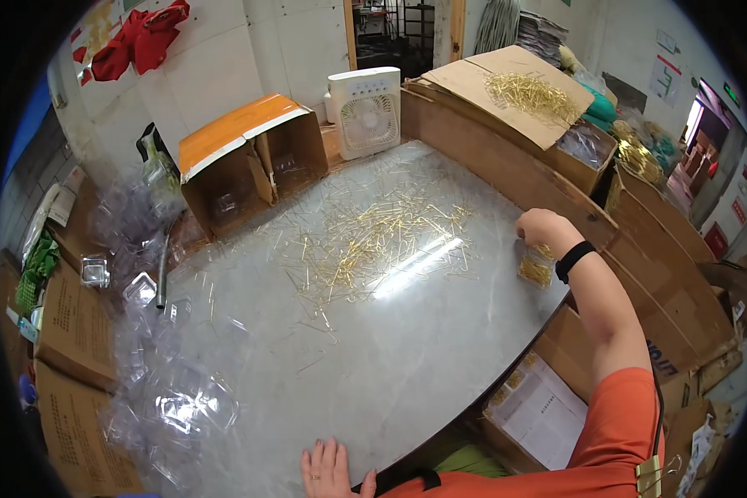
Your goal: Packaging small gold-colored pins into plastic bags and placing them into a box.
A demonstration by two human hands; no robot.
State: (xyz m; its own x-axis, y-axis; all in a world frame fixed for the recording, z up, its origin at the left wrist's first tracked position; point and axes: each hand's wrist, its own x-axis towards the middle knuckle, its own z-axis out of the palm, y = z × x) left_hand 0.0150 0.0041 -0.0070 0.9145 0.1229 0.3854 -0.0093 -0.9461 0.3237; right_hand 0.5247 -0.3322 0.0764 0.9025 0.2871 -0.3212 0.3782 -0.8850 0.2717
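My left hand lies on the grey tabletop at its near edge, fingers stretched out, holding nothing. My right arm, with a black wristband, reaches to the table's right side. There my right hand is closed, its fingers curled down; what they hold, if anything, is hidden. Just below it, a small clear plastic box filled with gold-coloured wire pieces sits near the table's edge. A loose spread of thin gold wire pieces, some with hooked ends, covers the middle and far part of the table.
Clear plastic boxes are heaped along the left side. An orange-topped carton and a white fan stand at the back. More gold pieces lie on cardboard at the far right. An open carton sits below the right edge.
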